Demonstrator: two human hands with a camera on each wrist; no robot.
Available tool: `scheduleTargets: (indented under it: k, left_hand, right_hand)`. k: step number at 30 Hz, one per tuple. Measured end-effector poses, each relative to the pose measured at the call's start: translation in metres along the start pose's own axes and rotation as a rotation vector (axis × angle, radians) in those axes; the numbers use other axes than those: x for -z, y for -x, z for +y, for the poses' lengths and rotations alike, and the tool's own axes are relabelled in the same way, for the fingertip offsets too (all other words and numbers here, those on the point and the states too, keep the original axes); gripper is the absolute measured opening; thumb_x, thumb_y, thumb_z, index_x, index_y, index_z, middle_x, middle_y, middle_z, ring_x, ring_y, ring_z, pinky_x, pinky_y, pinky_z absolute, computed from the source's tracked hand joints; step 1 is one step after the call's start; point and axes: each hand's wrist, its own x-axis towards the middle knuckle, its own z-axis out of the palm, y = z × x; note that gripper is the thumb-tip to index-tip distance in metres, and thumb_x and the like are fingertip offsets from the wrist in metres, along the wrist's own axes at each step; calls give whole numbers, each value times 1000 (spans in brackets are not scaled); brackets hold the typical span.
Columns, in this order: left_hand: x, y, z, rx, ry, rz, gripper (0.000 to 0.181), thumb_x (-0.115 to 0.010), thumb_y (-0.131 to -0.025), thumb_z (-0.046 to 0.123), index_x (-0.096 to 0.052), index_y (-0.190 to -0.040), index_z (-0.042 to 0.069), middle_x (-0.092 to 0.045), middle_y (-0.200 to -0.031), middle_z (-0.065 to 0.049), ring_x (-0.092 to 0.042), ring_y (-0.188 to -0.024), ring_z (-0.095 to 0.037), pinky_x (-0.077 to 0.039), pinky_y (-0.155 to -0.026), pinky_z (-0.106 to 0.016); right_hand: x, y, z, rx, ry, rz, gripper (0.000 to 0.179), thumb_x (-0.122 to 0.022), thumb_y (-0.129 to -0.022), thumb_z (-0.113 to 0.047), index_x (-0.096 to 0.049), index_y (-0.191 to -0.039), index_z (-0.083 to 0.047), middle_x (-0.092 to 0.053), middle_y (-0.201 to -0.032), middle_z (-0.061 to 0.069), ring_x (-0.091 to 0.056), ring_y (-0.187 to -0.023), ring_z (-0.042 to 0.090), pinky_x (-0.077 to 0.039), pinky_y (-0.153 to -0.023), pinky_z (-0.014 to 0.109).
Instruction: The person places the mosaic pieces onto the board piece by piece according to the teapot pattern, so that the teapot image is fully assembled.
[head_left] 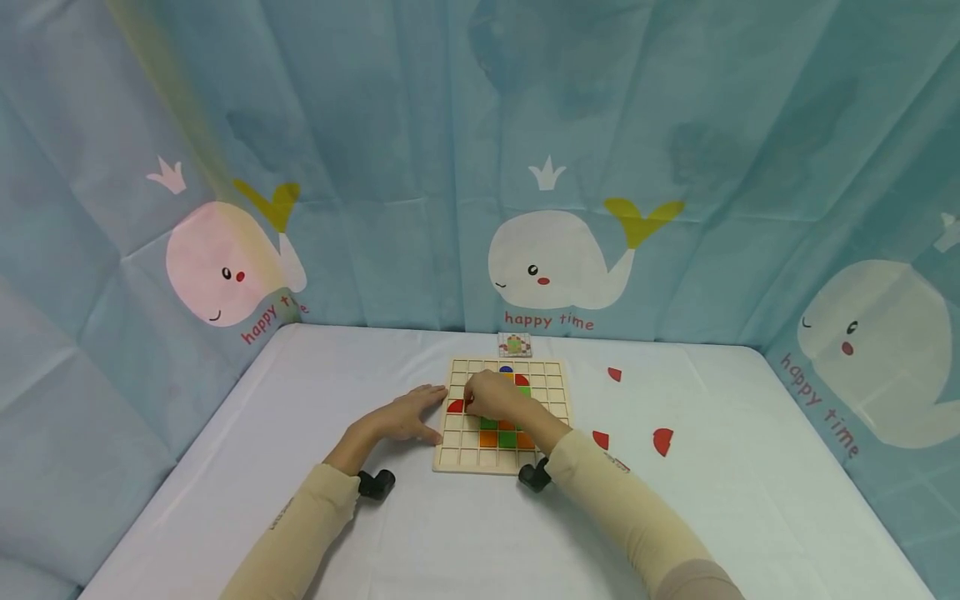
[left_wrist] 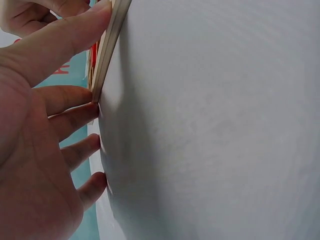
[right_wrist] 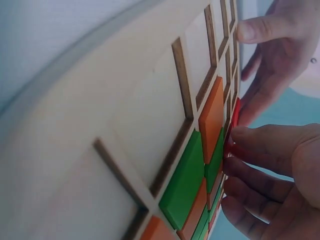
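Note:
A wooden grid board lies on the white table, with orange and green square tiles filling several cells. My left hand rests at the board's left side, fingers spread; in the left wrist view its thumb and fingertips touch the wooden edge. Over the left-middle cells, my right hand pinches a small red piece between thumb and fingers, low at the board and mostly covered by them. Just left of those fingers sits a red rounded piece. Farther up are a blue piece and another red piece.
Behind the board lies a small picture card. Loose red pieces are scattered on the right: one far back, one near the board, and a larger red piece or overlapping pair. A whale-print curtain hangs behind the table.

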Motion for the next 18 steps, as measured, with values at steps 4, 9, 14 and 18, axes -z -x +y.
scheduleTargets:
  k: [4, 9, 14, 18]
  left_hand:
    - [0, 0, 0, -4, -5, -1, 89, -79, -81, 28, -31, -152, 6, -28, -160, -13, -16, -151, -37, -17, -120, -59]
    - [0, -1, 2, -8, -12, -1, 90, -79, -80, 30, -32, -152, 5, -28, -160, -14, -17, -150, -37, -18, -120, -60]
    - [-1, 0, 2, -3, -17, 0, 89, -80, -80, 30, -32, -152, 6, -28, -160, -14, -17, -150, -38, -18, -119, -62]
    - [-1, 0, 2, -5, -13, 4, 90, -80, -80, 30, -32, -152, 5, -28, -160, -15, -17, -150, -38, -18, -119, -61]
  right_hand:
    - [-2, 0, 0, 7, 5, 10, 15, -71, -88, -17, -76, -99, -8, -74, -96, 3, -59, -76, 12, -57, -80, 27]
    - [-3, 0, 1, 11, 8, 17, 14, -71, -87, -17, -77, -97, -9, -74, -95, 2, -59, -76, 12, -56, -79, 27]
    - [3, 5, 1, -11, -16, 8, 18, -69, -90, -20, -76, -103, -10, -74, -102, 2, -62, -86, 13, -56, -84, 29]
    - [12, 16, 1, -12, -47, 18, 22, -67, -91, -21, -75, -108, -8, -73, -102, 4, -65, -87, 15, -57, -80, 29]
